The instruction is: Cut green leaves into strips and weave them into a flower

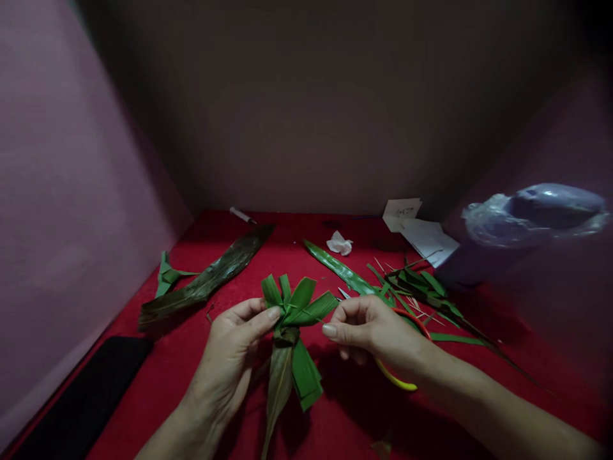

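In the middle of the head view my left hand (pixel 225 354) pinches a folded green leaf bundle (pixel 299 306) between thumb and fingers. Its cut ends fan upward, a brownish knot sits at the waist, and a dark leaf tail and a green folded strip hang below. Just right of the bundle, my right hand (pixel 368 329) has thumb and forefinger pressed together at the tip of one fanned piece. What lies in that pinch is too small to make out. Scissors (pixel 401 378) with red and yellow handles lie partly hidden beneath my right hand.
A long dark leaf (pixel 215 278) and a folded leaf piece (pixel 167 276) lie left. A wet green leaf (pixel 340 265), crumpled tissue (pixel 340 243), leaf scraps (pixel 421 287), papers (pixel 428 239) and a plastic-lined bin (pixel 479 255) are right. A syringe (pixel 242 215) lies behind; a black object (pixel 96 396), front left.
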A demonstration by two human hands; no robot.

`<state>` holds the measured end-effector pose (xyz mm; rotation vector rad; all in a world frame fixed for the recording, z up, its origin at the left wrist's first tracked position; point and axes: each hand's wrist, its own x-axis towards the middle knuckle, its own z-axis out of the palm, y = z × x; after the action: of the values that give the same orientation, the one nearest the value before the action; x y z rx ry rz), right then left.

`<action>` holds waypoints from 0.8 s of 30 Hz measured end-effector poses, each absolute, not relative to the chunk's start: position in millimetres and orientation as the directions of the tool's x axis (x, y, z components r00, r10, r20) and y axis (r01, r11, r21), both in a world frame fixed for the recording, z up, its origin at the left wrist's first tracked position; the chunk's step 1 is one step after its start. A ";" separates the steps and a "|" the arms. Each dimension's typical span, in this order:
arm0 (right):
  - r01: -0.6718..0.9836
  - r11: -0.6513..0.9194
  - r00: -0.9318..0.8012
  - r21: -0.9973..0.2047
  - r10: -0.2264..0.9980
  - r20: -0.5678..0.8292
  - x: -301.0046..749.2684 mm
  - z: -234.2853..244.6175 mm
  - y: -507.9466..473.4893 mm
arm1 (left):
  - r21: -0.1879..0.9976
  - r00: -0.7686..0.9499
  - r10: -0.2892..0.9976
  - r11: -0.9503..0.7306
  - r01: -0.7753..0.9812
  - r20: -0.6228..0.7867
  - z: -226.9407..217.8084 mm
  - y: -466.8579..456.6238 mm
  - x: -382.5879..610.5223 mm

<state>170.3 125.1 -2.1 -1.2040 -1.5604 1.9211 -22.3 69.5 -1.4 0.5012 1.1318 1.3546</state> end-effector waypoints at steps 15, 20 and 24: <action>0.204 -0.227 -0.663 -0.952 0.684 -0.305 183.6 9.4 132.2 | 0.864 -0.108 0.925 0.292 -0.410 -0.364 3.2 68.0 -17.0; 0.056 -0.271 -0.672 -0.961 0.701 -0.237 172.3 7.6 122.6 | 0.866 -0.047 0.919 0.352 -0.355 -0.392 -0.4 66.7 -11.8; 0.040 -0.374 -0.625 -0.926 0.714 -0.316 168.0 1.5 120.2 | 0.875 0.004 0.921 0.371 -0.311 -0.389 -1.7 64.7 -10.6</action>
<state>168.0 120.2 1.5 -1.0161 -1.4085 2.0459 -10.6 64.7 -1.7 0.6689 1.1821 1.0875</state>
